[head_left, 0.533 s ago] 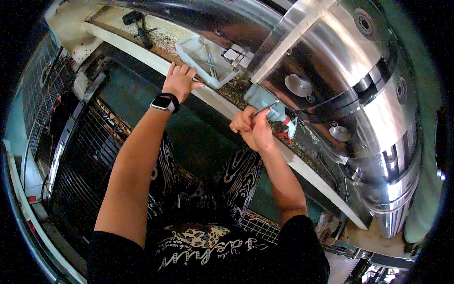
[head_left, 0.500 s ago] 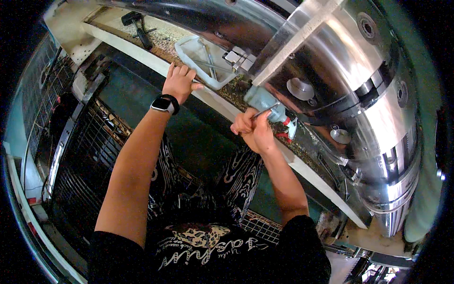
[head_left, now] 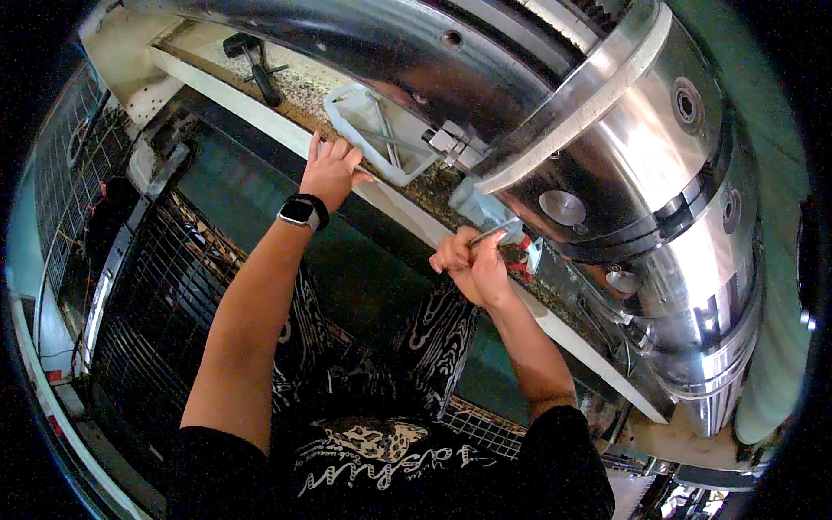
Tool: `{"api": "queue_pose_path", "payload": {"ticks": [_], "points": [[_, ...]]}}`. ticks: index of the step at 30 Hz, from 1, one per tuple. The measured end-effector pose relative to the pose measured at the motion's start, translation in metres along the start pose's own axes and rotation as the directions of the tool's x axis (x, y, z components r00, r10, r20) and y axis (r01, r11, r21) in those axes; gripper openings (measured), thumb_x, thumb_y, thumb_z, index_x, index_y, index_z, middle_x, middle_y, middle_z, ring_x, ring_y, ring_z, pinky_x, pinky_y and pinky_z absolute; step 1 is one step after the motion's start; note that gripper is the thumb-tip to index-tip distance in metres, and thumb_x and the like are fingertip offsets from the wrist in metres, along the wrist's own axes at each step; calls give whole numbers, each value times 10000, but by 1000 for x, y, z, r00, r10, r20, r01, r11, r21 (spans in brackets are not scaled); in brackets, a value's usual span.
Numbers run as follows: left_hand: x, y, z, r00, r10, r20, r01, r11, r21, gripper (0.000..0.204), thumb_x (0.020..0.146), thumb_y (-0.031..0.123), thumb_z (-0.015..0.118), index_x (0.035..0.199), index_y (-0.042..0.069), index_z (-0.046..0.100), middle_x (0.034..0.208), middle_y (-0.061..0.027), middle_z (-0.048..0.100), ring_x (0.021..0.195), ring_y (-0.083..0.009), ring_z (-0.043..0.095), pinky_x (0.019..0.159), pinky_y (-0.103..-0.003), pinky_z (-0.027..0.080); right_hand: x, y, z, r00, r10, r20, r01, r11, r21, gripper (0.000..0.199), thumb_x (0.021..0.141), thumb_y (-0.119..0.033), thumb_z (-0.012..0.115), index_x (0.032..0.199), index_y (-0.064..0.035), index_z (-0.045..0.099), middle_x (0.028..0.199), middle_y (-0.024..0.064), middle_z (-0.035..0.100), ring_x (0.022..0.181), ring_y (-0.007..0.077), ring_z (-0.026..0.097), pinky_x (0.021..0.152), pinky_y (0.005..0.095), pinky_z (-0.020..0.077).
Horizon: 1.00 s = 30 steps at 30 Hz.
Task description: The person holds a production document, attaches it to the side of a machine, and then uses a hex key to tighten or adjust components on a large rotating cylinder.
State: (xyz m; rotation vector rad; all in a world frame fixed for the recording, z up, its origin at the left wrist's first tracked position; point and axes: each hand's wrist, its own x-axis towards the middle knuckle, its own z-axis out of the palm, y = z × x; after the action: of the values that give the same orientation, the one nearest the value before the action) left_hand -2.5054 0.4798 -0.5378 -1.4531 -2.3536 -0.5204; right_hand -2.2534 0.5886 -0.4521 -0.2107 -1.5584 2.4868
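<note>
My left hand rests on the pale front edge of a long machine ledge, fingers spread and the thumb apart. A dark watch sits on that wrist. My right hand is closed around a thin metal rod, whose far end sticks out toward the machine; its kind is hard to make out. Just behind that hand a light blue spray bottle with a red and white trigger head lies on the ledge, partly hidden by the hand and the machine.
A white plastic tray holding metal tools stands on the ledge beyond my left hand. Farther left lies a black-headed tool. A large shiny metal cylinder overhangs the ledge at the right. Debris litters the ledge. Wire mesh lies at lower left.
The view has shifted slightly, and the ledge, tray and cylinder sit lower in the picture. My right hand still grips the rod; my left hand stays on the ledge.
</note>
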Motion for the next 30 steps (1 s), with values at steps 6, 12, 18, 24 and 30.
{"api": "queue_pose_path", "payload": {"ticks": [6, 12, 18, 24, 30], "points": [[-6, 16, -2, 998, -10, -69, 6, 999, -53, 375, 785, 370, 606, 976, 52, 549, 1022, -128, 504, 1033, -327, 460, 1027, -514, 236, -5, 0, 0, 999, -31, -13, 31, 998, 55, 649, 824, -691, 137, 625, -94, 297, 576, 14, 254, 571, 165, 259, 621, 335, 313], [-17, 155, -86, 936, -42, 349, 339, 369, -865, 348, 867, 303, 528, 1050, 6, 523, 955, -210, 547, 877, -371, 553, 776, -413, 452, -18, 10, -37, 999, -36, 28, 33, 995, 93, 676, 843, -691, 185, 737, -75, 442, 675, 42, 429, 617, 203, 407, 665, 363, 386], [6, 233, -81, 973, -232, 18, 144, 539, -830, 381, 748, 350, 665, 632, 17, 522, 653, -162, 535, 565, -357, 540, 494, -417, 402, -34, 51, -89, 955, 88, -284, -154, 963, -222, 544, 917, -508, 311, 1252, -87, 390, 1208, 89, 462, 1112, 262, 446, 973, 360, 339], [5, 250, -88, 950, -311, -30, 146, 527, -837, 350, 757, 319, 660, 648, 18, 519, 655, -158, 523, 576, -353, 538, 483, -402, 401, -27, 84, -129, 974, -158, -164, 10, 749, -662, 498, 938, -318, 320, 1333, -23, 251, 1281, 205, 381, 1187, 338, 382, 980, 363, 327], [3, 242, -80, 934, -355, -46, 142, 486, -862, 310, 757, 287, 661, 666, 21, 531, 663, -157, 521, 576, -345, 540, 487, -394, 408, -35, 74, -109, 977, -197, -81, -29, 255, -967, 439, 945, -256, 310, 1274, 33, 278, 1190, 263, 416, 1133, 383, 421, 970, 374, 338]]}}
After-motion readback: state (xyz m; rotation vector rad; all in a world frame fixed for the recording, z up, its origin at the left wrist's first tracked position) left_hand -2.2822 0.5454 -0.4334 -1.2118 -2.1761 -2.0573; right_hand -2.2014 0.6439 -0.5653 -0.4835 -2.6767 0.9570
